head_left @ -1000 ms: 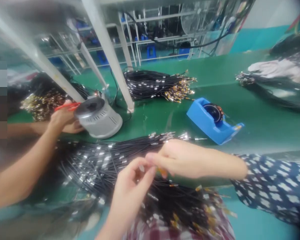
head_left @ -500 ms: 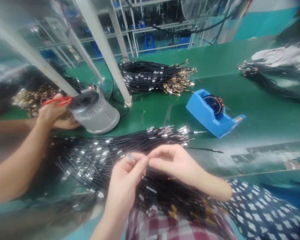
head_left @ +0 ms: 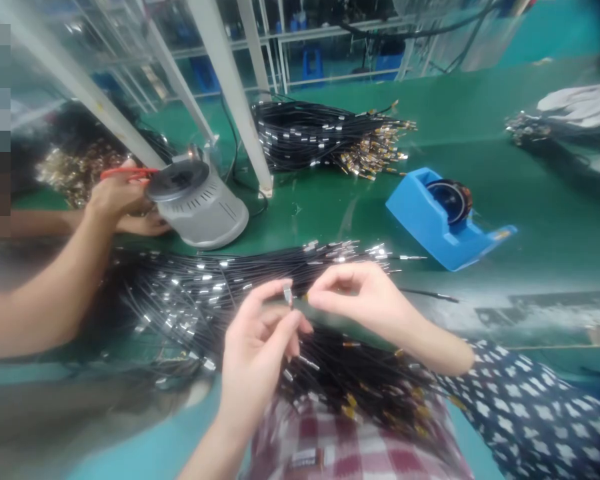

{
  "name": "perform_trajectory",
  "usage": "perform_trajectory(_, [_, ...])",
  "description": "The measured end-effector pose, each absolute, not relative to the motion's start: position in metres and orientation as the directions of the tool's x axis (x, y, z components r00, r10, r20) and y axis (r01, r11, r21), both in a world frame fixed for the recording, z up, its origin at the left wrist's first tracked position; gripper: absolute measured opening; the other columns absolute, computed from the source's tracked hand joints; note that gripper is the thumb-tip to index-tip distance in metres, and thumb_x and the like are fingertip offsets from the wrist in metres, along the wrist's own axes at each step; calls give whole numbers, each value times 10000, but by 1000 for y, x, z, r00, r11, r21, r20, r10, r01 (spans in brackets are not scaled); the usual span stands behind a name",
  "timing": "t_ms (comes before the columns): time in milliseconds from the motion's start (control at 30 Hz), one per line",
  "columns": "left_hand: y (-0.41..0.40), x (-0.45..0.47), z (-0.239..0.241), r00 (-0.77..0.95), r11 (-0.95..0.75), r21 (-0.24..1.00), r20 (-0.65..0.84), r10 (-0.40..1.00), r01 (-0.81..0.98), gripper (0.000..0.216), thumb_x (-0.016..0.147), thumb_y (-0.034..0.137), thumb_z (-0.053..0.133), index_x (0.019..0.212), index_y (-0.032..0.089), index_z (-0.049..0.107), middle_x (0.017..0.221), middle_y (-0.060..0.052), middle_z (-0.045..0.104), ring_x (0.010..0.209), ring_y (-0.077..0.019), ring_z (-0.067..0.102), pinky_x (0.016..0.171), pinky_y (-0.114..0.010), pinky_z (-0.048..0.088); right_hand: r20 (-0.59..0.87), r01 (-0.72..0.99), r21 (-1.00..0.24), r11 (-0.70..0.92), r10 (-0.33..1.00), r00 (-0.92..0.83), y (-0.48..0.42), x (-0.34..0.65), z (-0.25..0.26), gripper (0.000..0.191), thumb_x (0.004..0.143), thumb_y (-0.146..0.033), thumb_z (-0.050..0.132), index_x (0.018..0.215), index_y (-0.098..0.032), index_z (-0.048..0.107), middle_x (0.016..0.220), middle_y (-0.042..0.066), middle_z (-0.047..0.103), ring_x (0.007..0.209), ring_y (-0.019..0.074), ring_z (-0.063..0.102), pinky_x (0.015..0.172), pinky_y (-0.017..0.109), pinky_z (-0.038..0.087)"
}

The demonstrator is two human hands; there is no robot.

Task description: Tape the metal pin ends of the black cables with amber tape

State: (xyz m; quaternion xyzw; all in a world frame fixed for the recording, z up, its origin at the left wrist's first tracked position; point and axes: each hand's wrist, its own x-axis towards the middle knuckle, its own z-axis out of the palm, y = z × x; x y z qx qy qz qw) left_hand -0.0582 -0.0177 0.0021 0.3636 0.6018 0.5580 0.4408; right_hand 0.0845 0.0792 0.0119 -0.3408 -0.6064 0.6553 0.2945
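Note:
My left hand pinches the end of a thin black cable, its small silver connector sticking up between thumb and forefinger. My right hand is closed in a pinch right beside it, fingertips almost touching that connector; what it grips is too small to make out. Both hands hover over a large bundle of black cables with silver ends that lies across the green bench and spills onto my lap.
A co-worker's hands at the left hold red-handled tweezers beside a grey round machine. A blue tape dispenser stands right of centre. A second cable bundle with gold ends lies behind, near slanted white frame posts.
My hands have risen slightly and drawn a little apart; the silver connector now stands upright in my left fingers. The view has tilted and shifted a bit.

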Motion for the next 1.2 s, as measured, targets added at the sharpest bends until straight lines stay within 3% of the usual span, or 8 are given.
perform_trajectory(400, [-22,-54,5,-359,155,988,-142,922,9,380,832,242,685,1200,208,597,661,-3,712,492,-108,543,496,-206,457,-171,19,-978,-207,752,-637,78,76,10,254,650,-338,827,703,-124,701,706,36,700,638,130,614,657,268,484])
perform_trajectory(1000, [-22,-54,8,-353,158,987,-136,926,33,362,821,210,685,1179,216,635,657,-11,698,489,-118,530,488,-222,447,-179,63,-981,-184,731,-658,77,76,17,164,717,-249,764,673,-128,662,622,14,661,608,126,598,623,261,472])
perform_trajectory(1200, [-20,-52,6,-364,104,995,-99,926,-6,235,846,272,660,1071,201,665,604,-6,661,448,-114,510,442,-222,406,-155,-28,-971,-237,716,-680,70,73,10,214,755,-312,728,699,-141,612,556,6,638,566,139,603,630,296,486])
